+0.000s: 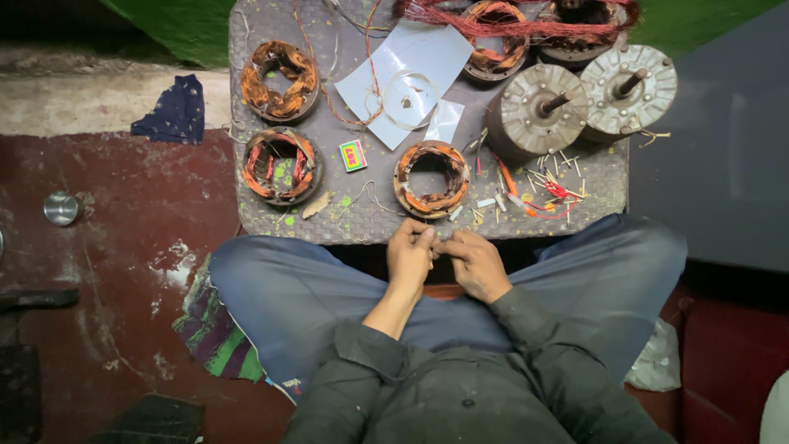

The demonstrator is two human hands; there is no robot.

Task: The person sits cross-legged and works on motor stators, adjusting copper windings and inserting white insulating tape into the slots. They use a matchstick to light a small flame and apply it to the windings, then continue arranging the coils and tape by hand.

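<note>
My left hand (410, 253) and my right hand (474, 263) meet over my lap, fingertips pinched together on something too small to make out, maybe a thin wire. Just beyond them, near the mat's front edge, lies a round motor stator (431, 178) wound with orange copper wire. Two similar stators (280, 164) (280, 80) sit at the mat's left. Small wire sleeves and cut pieces (534, 193) are scattered to the right of the near stator.
A woven grey mat (362, 218) carries two grey motor housings (538, 111) (629, 89) with shafts, white plastic sheets (407, 78), a small matchbox (352, 154) and tangled red wire (509, 25). A steel cup (62, 207) and dark cloth (173, 111) lie on the red floor at left.
</note>
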